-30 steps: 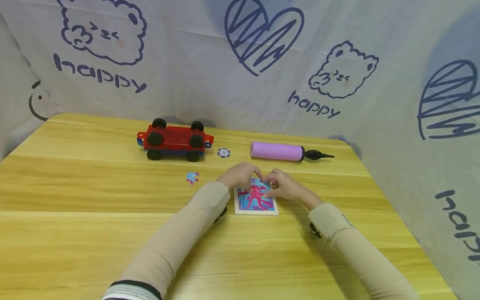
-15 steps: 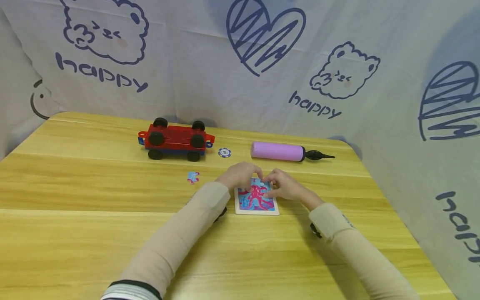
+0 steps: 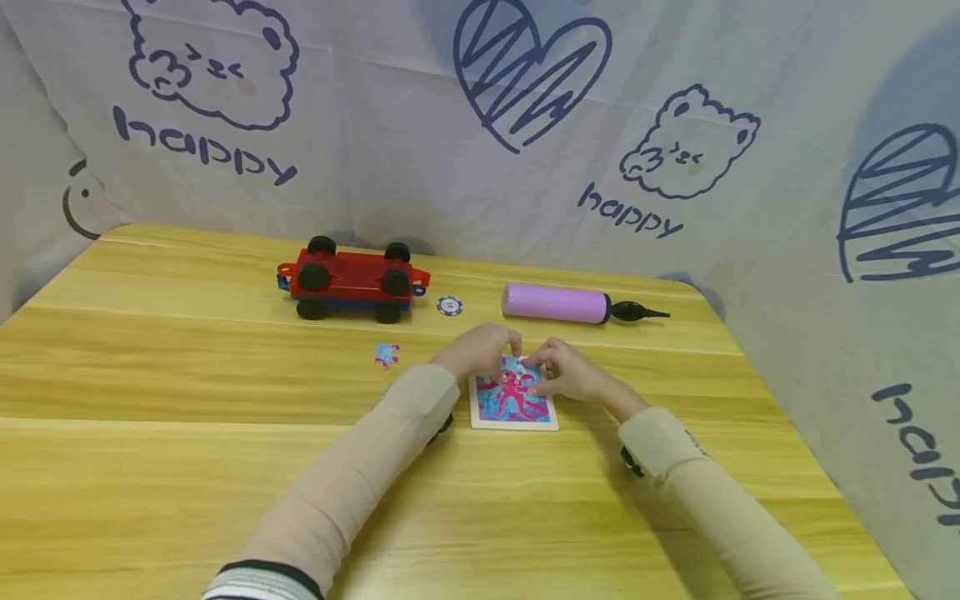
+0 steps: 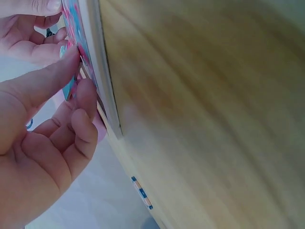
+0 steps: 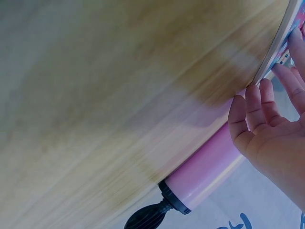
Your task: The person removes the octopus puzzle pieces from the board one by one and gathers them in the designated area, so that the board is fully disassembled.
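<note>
A small puzzle board (image 3: 514, 406) with a pink octopus on blue lies flat on the wooden table (image 3: 187, 467). My left hand (image 3: 480, 350) is at its top edge. Its thumb and forefinger pinch a blue puzzle piece (image 4: 69, 89), tilted up against the board's rim (image 4: 102, 71). My right hand (image 3: 567, 372) is just to the right, with its fingertips (image 4: 53, 46) resting on the puzzle surface next to that piece. In the right wrist view the other fingers (image 5: 259, 112) hang loosely curled off the board edge (image 5: 272, 50).
One loose puzzle piece (image 3: 386, 355) lies left of the board. Behind it stand a red toy car (image 3: 351, 283), a blue-and-white chip (image 3: 448, 306) and a purple hand pump (image 3: 555, 302). A printed cloth backdrop (image 3: 480, 125) surrounds the table.
Both hands stay at the board's top edge. The piece under the left fingers has tipped up a little and shows a white edge.
</note>
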Demonstrator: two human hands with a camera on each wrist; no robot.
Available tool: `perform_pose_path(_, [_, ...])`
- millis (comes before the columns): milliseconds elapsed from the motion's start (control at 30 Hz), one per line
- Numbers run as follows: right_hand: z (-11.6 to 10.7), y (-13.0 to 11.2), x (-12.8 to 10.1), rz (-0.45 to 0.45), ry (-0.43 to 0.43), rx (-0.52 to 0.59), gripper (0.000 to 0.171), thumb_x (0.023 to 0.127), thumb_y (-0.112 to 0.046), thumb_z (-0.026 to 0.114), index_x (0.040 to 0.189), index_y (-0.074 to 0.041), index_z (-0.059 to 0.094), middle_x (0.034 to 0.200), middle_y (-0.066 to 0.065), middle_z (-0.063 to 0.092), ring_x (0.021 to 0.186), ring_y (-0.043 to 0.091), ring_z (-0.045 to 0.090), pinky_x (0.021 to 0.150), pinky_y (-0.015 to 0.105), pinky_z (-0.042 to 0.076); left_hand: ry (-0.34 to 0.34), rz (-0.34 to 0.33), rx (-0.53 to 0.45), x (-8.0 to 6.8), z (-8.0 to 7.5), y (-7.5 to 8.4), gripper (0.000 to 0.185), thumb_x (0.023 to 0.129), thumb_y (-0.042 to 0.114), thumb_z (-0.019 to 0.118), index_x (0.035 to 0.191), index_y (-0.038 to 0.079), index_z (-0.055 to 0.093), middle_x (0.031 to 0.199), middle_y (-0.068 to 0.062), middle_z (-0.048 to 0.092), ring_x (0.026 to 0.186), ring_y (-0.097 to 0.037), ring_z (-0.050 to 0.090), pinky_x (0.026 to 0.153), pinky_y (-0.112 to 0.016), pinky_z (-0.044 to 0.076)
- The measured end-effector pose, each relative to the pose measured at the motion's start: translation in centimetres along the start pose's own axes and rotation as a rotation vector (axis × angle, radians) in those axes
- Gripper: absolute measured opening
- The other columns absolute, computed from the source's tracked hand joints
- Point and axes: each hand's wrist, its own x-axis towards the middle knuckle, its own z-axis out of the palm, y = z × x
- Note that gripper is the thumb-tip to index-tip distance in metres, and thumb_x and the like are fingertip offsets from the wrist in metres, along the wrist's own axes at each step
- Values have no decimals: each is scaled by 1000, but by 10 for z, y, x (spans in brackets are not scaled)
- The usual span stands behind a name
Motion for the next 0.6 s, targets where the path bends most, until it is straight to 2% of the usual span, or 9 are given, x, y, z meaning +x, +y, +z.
perform_pose_path(233, [1,2,1,-14,7,-15,37,75,-11,71,106,5,61,89,9,49,73,20,41,63,27,36,29,21,-69,-2,-2,-7,33,80,-4,61,111,9,59,105,-7,55,87,-18,49,81,-28,42])
perform_pose_path(367, [2,3,0,-17,14,-7,37,75,-10,72,107,5,61,89,9,50,73,20,41,63,27,37,31,27,-140,-3,-6,-11,33,82,-6,56,113,7,58,99,-8,55,82,-18,48,73,-25,42])
perform_pose_path(500, [2,3,-1,-1,15,9,38,75,-11,71,108,4,61,92,9,50,74,20,41,64,27,37,25,14,-213,-4,-10,-16,30,84,-4,55,113,6,58,91,-8,54,75,-18,48,60,-21,42])
perform_pose_path(600, [2,3,-1,14,17,24,38,75,-11,72,109,3,61,95,9,50,75,19,41,64,27,37,39,5,-228,-5,-13,-21,29,83,-3,57,111,6,59,90,-9,55,74,-19,49,56,-19,41])
